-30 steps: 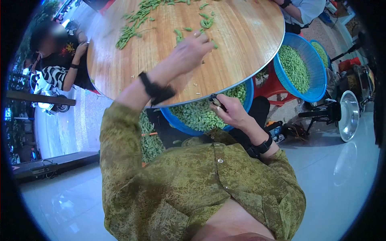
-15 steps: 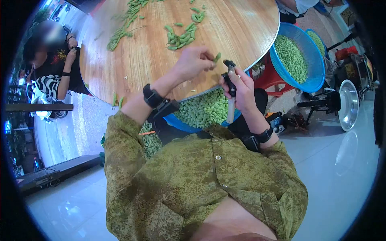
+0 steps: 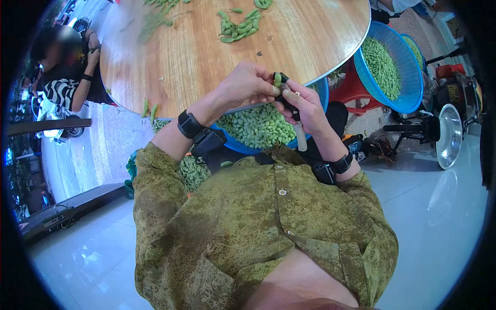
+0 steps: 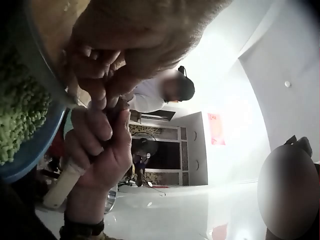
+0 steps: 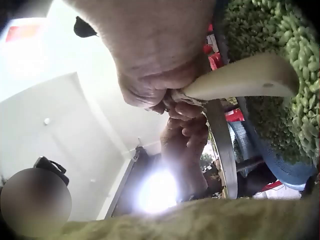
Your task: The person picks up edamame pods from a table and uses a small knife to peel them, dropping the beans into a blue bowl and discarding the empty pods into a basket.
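Note:
In the head view the left hand (image 3: 240, 89) pinches a green pod (image 3: 278, 79) just beyond the table's near edge, against the right hand (image 3: 310, 111). The right hand's fingers curl round a tool with a pale handle (image 3: 301, 138); black coverings are on its thumb and fingertip area. Both wrist views show the hands meeting, the left (image 4: 145, 35) above the right (image 4: 102, 145). The handle (image 5: 250, 80) sticks out of the right hand (image 5: 155, 50); the tool's working end is hidden. Shelled green beans (image 3: 253, 126) fill a blue basin below.
Piles of green pods (image 3: 240, 30) lie on the round wooden table (image 3: 206, 62). At the right are a blue basket (image 3: 413, 88) of beans, a red stool (image 3: 346, 93) and a metal bowl (image 3: 449, 137). Another person (image 3: 67, 72) sits at the left.
The left hand has come back from the pods on the table, bringing one pod to the right hand. The right hand has risen with the tool, and the hands now meet.

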Available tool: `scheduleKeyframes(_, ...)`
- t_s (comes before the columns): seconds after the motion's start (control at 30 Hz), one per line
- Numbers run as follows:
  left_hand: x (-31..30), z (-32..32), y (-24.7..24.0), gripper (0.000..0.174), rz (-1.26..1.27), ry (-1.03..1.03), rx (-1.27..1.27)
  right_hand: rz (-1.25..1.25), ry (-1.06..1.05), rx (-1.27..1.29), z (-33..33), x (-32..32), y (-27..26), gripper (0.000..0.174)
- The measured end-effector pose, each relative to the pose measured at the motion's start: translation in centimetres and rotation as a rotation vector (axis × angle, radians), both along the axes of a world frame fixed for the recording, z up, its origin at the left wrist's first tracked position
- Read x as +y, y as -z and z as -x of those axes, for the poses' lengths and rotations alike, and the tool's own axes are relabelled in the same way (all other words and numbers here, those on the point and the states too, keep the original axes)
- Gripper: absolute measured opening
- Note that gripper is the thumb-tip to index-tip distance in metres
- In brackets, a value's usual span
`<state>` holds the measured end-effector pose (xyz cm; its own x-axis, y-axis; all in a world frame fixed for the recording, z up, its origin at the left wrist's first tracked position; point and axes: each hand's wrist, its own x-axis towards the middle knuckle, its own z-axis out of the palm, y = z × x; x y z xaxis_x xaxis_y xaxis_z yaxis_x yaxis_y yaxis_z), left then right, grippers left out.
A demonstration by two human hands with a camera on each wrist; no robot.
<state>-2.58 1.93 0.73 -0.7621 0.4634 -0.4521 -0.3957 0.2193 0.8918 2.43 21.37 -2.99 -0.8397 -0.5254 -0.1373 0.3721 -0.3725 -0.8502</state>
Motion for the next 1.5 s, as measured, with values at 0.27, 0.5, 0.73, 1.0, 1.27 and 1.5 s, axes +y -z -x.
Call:
scheduleKeyframes(0.27, -0.2, -0.6, -0.2, 0.012, 0.014, 0.013, 0.014, 0.03, 0.051, -0.046, -0.3, -0.7, -0.3, 0.026)
scheduleKeyframes(0.5, 0.0, -1.8, -0.1, 0.017, -0.109, -0.039, 0.058, 0.076, 0.138, -0.127, -0.4, -0.8, -1.3, 0.021)
scheduleKeyframes(0.73, -0.5, -1.5, 1.5, 0.016, -0.295, -0.005, 0.08, 0.201, 0.057, -0.284, -0.5, 0.1, -2.0, 0.023)
scheduleKeyframes(1.0, -0.8, -1.5, 2.6, 0.011, -0.651, 0.041, -0.274, 0.532, -0.097, -0.366, -0.5, 0.0, 0.1, 0.028)
scheduleKeyframes(1.27, 0.6, -3.3, 0.6, 0.012, 0.074, -0.128, 0.765, 0.511, 0.061, -0.455, -0.8, -0.7, -1.0, 0.026)
scheduleKeyframes(1.5, 0.8, -3.7, 0.6, 0.016, 0.132, -0.195, 0.902, 0.309, 0.182, -0.299, -1.2, -1.5, -0.8, 0.024)
